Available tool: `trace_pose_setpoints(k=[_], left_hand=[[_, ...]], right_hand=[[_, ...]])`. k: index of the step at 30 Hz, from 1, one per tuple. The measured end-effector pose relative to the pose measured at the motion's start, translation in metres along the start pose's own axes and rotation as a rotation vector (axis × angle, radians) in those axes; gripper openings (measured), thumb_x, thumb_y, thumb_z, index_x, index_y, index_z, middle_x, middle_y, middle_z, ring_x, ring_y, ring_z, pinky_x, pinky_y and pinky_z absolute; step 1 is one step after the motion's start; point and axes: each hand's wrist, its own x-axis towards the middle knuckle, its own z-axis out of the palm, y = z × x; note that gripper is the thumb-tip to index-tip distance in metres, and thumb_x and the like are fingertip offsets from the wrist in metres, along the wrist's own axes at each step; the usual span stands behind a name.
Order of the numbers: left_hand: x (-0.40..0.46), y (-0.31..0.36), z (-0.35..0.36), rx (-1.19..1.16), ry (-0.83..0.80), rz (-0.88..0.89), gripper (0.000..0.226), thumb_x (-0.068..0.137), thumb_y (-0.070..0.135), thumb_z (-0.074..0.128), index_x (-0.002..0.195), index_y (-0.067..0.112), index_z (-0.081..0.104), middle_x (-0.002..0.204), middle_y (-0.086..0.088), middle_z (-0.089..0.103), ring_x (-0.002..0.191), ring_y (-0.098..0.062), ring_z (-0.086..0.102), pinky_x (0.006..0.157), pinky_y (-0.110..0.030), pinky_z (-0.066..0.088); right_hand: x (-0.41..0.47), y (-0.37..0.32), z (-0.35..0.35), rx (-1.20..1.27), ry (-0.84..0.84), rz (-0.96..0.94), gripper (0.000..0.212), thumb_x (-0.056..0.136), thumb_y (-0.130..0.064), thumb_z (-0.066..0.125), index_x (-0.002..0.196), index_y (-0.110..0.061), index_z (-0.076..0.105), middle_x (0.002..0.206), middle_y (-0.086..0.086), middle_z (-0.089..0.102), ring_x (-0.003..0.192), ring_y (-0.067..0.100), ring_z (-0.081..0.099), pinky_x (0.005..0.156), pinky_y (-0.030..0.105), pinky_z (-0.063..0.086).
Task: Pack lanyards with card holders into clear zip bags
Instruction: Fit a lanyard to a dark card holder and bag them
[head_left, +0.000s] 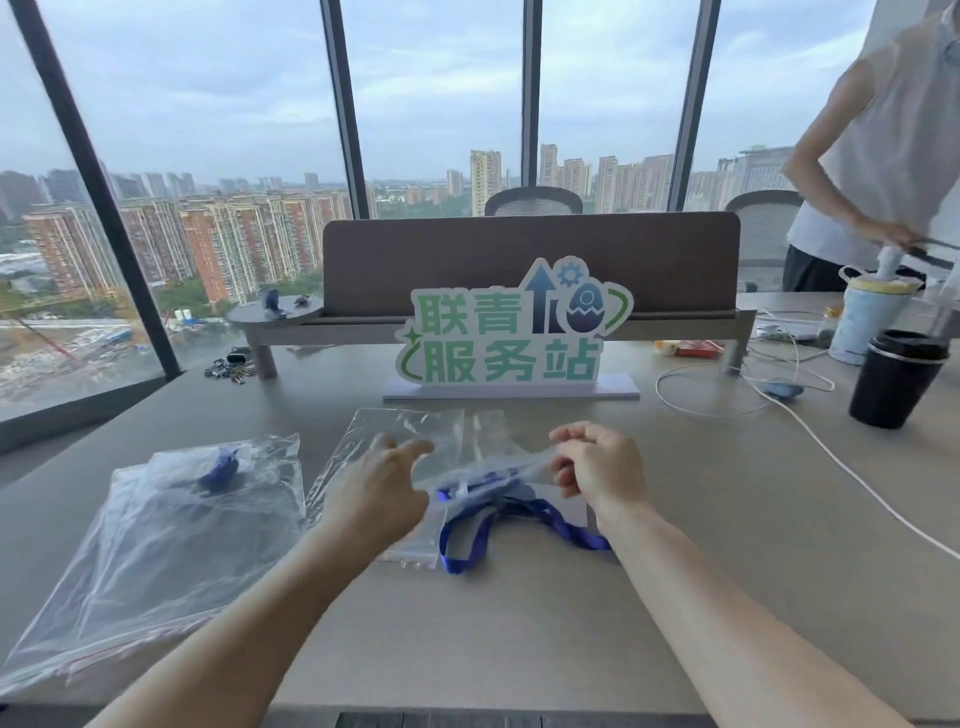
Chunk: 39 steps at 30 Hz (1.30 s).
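Note:
A blue lanyard (519, 525) with a clear card holder (483, 480) lies at the middle of the table, its loop trailing toward me. My left hand (382, 488) and my right hand (597, 465) each pinch an end of a clear zip bag (498, 465) held just above the card holder. More clear zip bags (410, 431) lie flat under and behind my hands. On the left a large clear bag (156, 545) holds packed blue lanyards (221, 470).
A sign with green characters (511, 338) stands behind the bags. A black cup (896, 379), a white canister (867, 322) and white cables (810, 431) occupy the right. Keys (228, 368) lie far left. Another person (883, 156) stands at the far right.

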Motion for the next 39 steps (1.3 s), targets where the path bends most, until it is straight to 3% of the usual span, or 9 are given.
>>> trace_pose_setpoints(k=[4,7,10,13,16,21,25,30,39], left_hand=[[0.019,0.001,-0.081,-0.735,0.213,-0.069,0.027,0.082,0.002,0.063,0.101,0.022,0.066,0.093,-0.001,0.065,0.058,-0.017,0.068,0.058,-0.037,0.060],[0.019,0.010,-0.128,-1.108,0.116,-0.011,0.013,0.078,0.002,0.070,0.080,0.015,0.071,0.077,-0.004,0.073,0.063,-0.017,0.069,0.059,-0.024,0.058],[0.016,0.013,-0.146,-1.308,0.037,0.104,0.021,0.067,0.015,0.075,0.087,0.013,0.073,0.083,-0.007,0.073,0.076,-0.015,0.069,0.070,-0.019,0.056],[0.013,0.014,-0.144,-1.196,0.048,0.187,0.034,0.063,0.018,0.080,0.096,0.021,0.071,0.091,-0.002,0.076,0.085,-0.009,0.069,0.074,-0.015,0.053],[0.013,0.022,-0.136,-1.056,0.240,0.167,0.017,0.073,0.009,0.076,0.082,0.021,0.071,0.074,0.003,0.075,0.064,-0.010,0.065,0.060,-0.018,0.051],[0.005,0.049,-0.131,-0.973,0.310,0.196,0.010,0.083,0.013,0.069,0.073,0.014,0.072,0.057,0.010,0.069,0.041,-0.006,0.044,0.042,-0.014,0.036],[-0.002,0.074,-0.134,-0.978,0.242,0.237,0.008,0.079,0.014,0.073,0.072,0.011,0.073,0.059,0.008,0.070,0.041,-0.004,0.043,0.043,-0.013,0.036],[-0.003,0.082,-0.140,-0.999,0.224,0.250,0.009,0.080,0.015,0.073,0.071,0.014,0.070,0.072,0.001,0.075,0.045,-0.010,0.049,0.042,-0.020,0.038],[-0.003,0.085,-0.144,-0.962,0.250,0.309,0.010,0.080,0.017,0.073,0.071,0.016,0.074,0.071,-0.004,0.074,0.046,-0.008,0.041,0.044,-0.016,0.036]], right_hand=[[-0.015,-0.073,-0.007,0.285,0.019,-0.321,0.021,0.090,0.001,0.058,0.089,-0.011,0.075,0.069,0.010,0.073,0.049,0.017,0.061,0.047,0.029,0.056],[-0.022,-0.110,-0.017,0.318,0.010,-0.413,0.020,0.090,-0.001,0.060,0.089,-0.014,0.075,0.071,0.009,0.075,0.048,0.018,0.062,0.046,0.026,0.054],[-0.022,-0.130,-0.028,0.351,-0.006,-0.417,0.017,0.092,-0.006,0.060,0.092,-0.013,0.075,0.076,0.007,0.077,0.047,0.018,0.064,0.047,0.025,0.054],[-0.023,-0.138,-0.037,0.399,-0.062,-0.363,0.014,0.093,-0.010,0.060,0.093,-0.011,0.074,0.080,0.006,0.078,0.049,0.018,0.068,0.047,0.024,0.054],[-0.028,-0.142,-0.047,0.392,-0.106,-0.325,0.013,0.094,-0.012,0.060,0.089,-0.013,0.072,0.085,0.009,0.077,0.052,0.019,0.069,0.049,0.025,0.056],[-0.037,-0.141,-0.055,-0.291,0.228,-0.711,0.010,0.083,-0.028,0.069,0.092,-0.030,0.069,0.080,-0.006,0.064,0.063,0.012,0.058,0.067,0.037,0.055],[-0.055,-0.153,-0.041,-0.567,-0.028,-0.900,0.038,0.077,-0.046,0.075,0.112,-0.032,0.070,0.099,-0.015,0.060,0.092,0.011,0.054,0.084,0.032,0.046],[-0.048,-0.164,-0.039,-0.540,-0.141,-0.765,0.011,0.077,-0.041,0.076,0.079,-0.030,0.076,0.061,-0.022,0.065,0.061,0.000,0.055,0.079,0.036,0.049],[-0.051,-0.184,-0.040,-0.513,-0.332,-0.727,0.012,0.081,-0.030,0.075,0.074,-0.021,0.074,0.070,0.000,0.073,0.061,0.017,0.063,0.072,0.048,0.058]])
